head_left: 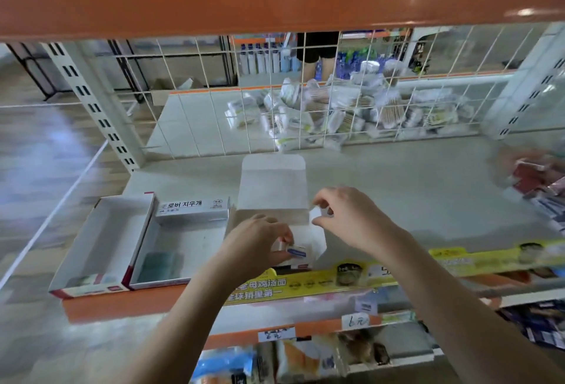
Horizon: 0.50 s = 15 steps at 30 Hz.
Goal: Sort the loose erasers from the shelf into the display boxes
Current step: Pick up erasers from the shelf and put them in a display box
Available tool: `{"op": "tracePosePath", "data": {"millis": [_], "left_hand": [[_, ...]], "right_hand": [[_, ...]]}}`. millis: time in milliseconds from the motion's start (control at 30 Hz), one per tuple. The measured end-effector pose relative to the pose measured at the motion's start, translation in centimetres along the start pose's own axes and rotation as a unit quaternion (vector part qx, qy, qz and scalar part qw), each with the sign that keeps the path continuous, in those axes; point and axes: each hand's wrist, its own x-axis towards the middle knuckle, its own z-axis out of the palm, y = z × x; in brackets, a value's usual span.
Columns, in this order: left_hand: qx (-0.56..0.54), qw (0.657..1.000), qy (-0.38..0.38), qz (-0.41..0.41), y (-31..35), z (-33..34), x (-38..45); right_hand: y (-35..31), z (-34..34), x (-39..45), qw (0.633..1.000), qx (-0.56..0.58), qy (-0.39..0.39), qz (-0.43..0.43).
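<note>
The grey shelf [397, 187] runs wide under an orange board, and nearly all of its open surface near the hands is bare of loose erasers, so I'd judge the sorting to be well along, though a blurred heap of red and blue packets [538, 181] at the far right edge may or may not be part of the job; I cannot tell what they are. Three display boxes stand side by side at the front. The left box [101, 240], red-trimmed, looks almost empty, with only a little something pale at its near end. The middle box [180, 243] holds a dark greenish thing low down, and a long white carton [192, 207] with Korean print lies across its back. The third box [316, 238], with its tall white flap standing up behind, is where both hands are working. The left hand [260, 246] grips a small white eraser [296, 251] with a blue label, fingers curled round it, just over the box's opening. The right hand [345, 218] pinches a small pale piece [318, 213] between thumb and forefinger at the box's upper right corner; whether that is another eraser or the box's side tab I cannot make out. What's inside this box is hidden by the hands.
</note>
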Motion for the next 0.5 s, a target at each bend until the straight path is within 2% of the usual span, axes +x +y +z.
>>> {"op": "tracePosePath", "data": {"millis": [300, 500], "left_hand": [[-0.069, 0.995, -0.062, -0.02, 0.1, 0.7, 0.8], [-0.097, 0.99, -0.101, -0.015, -0.4, 0.5, 1.3]], "right_hand": [[0.9, 0.4, 0.4, 0.997, 0.032, -0.026, 0.07], [0.7, 0.2, 0.2, 0.994, 0.063, -0.046, 0.077]]}}
